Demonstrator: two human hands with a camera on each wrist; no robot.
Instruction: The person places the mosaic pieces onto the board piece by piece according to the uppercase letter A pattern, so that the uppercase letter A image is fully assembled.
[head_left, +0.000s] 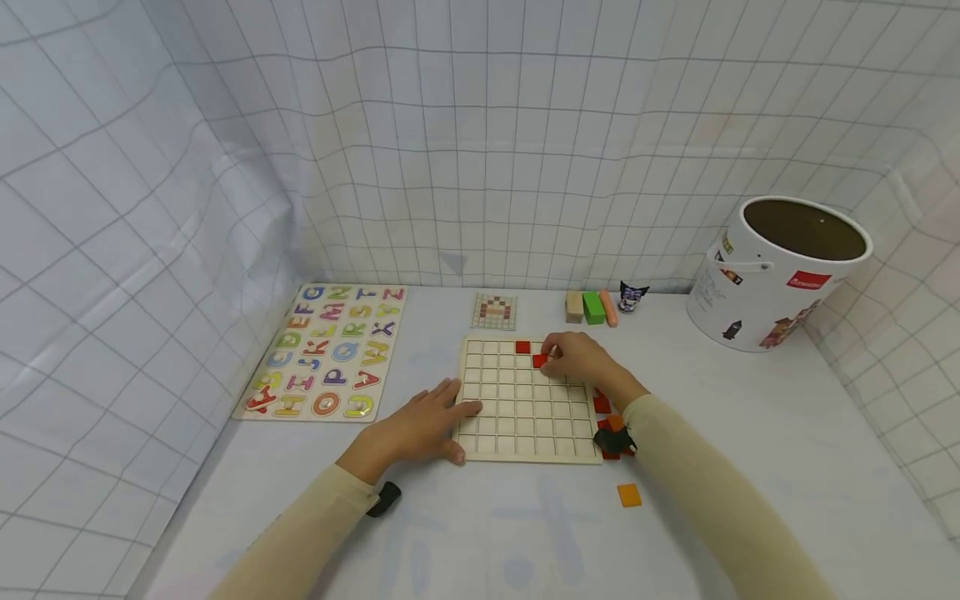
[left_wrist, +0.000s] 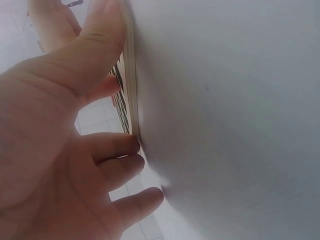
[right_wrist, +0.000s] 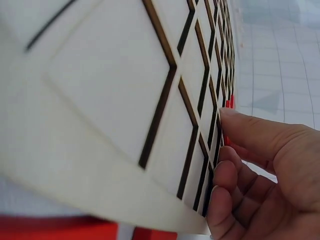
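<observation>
"Right hand (head_left: 585, 360): thumb and fingers curled in a pinch; right-wrist view shows red between them. Left?"

"Left hand (head_left: 429, 425) spread, fingers fairly straight, resting on the left edge of the pale wooden grid board (head_left: 507, 409)."

"Board contents?"

"Two flat red square tiles (head_left: 522, 347) in cells: one in the far row, the other a row nearer and a column right, at the right fingertips. Can't tell if that's the pinched one."

"Other containers?"

"White printed bucket with handle (head_left: 765, 308), back right. Brownish inside, contents unclear. Pale alphabet board (head_left: 347, 390), left, holds coloured letters."

"Loose stuff?"

"Red and orange tiles (head_left: 602, 405) beside the board's right edge, partly under the arm. Yellow-orange square tile (head_left: 629, 495) nearer, on the white counter (head_left: 525, 542)."

"View differences?"

"Left wrist: board's layered edge (left_wrist: 132, 80), side-on. Right wrist: dark grooves round smooth cells. Only head gets the full bucket, plus green block (head_left: 593, 308) and small dark-eared figurine (head_left: 632, 297)."
</observation>
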